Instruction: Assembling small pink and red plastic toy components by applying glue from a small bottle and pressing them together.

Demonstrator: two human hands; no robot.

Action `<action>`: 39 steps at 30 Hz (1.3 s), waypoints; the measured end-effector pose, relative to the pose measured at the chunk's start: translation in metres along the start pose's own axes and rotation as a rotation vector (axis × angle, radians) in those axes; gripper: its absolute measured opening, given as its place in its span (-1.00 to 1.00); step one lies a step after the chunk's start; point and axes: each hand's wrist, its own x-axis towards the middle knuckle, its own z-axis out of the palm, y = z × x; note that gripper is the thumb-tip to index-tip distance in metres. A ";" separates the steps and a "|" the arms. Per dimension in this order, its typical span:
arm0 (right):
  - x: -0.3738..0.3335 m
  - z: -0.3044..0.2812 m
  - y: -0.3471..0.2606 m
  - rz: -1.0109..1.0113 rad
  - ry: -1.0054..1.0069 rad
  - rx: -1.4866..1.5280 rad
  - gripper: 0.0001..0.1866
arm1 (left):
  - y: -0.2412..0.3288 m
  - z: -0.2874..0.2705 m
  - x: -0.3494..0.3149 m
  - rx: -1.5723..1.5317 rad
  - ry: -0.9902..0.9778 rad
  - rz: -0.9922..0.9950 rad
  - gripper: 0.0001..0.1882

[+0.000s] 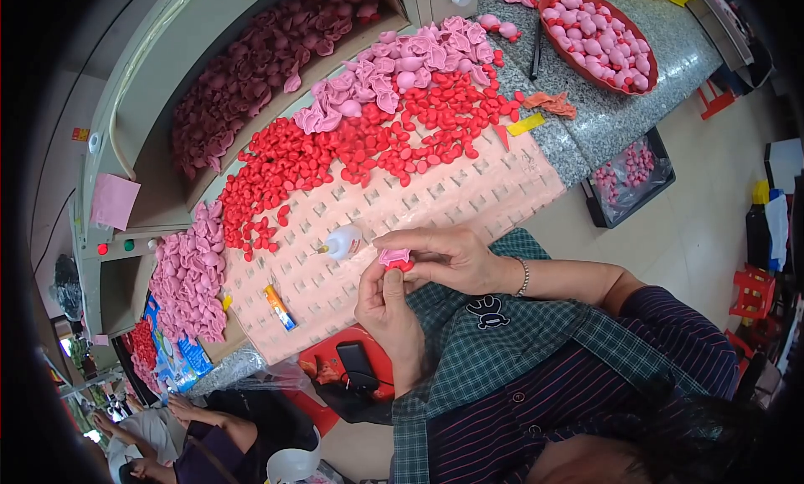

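Note:
A small pink rubbery piece with a red piece against it is held between both hands, near the front edge of the work mat. My left hand pinches it from below with thumb and fingers. My right hand, with a bracelet at the wrist, grips it from the right, its index finger stretched over the top. Fingers cover much of the piece. Just left of the hands, a white squeeze bottle with a thin tip lies on the pink mat.
A yellow-and-blue tube lies on the mat. Beyond are heaped red pieces and pink pieces. A red bowl of pink-and-red pieces stands far right; a black bin sits below. Another person is at lower left.

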 end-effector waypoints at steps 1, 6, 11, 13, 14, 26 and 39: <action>0.000 0.001 0.000 0.023 -0.004 0.038 -0.50 | 0.001 0.001 0.000 -0.007 -0.001 -0.012 -0.76; 0.004 -0.001 -0.007 0.100 -0.045 0.125 -0.54 | -0.007 -0.006 0.002 -0.023 0.000 -0.005 -0.76; 0.007 -0.011 -0.007 0.071 -0.033 0.196 -0.63 | -0.002 -0.003 0.001 0.016 -0.007 0.017 -0.76; 0.008 -0.013 -0.005 0.062 -0.041 0.180 -0.63 | 0.000 -0.004 0.002 0.021 -0.037 0.000 -0.76; 0.008 -0.014 -0.004 0.051 -0.045 0.165 -0.63 | 0.002 -0.006 0.002 0.019 -0.037 0.000 -0.76; -0.001 -0.007 -0.003 0.097 0.020 0.288 -0.66 | 0.011 -0.003 -0.002 -0.114 -0.120 -0.065 -0.78; -0.004 -0.007 -0.002 0.124 0.055 0.310 -0.70 | 0.012 0.004 -0.004 -0.095 -0.105 -0.056 -0.78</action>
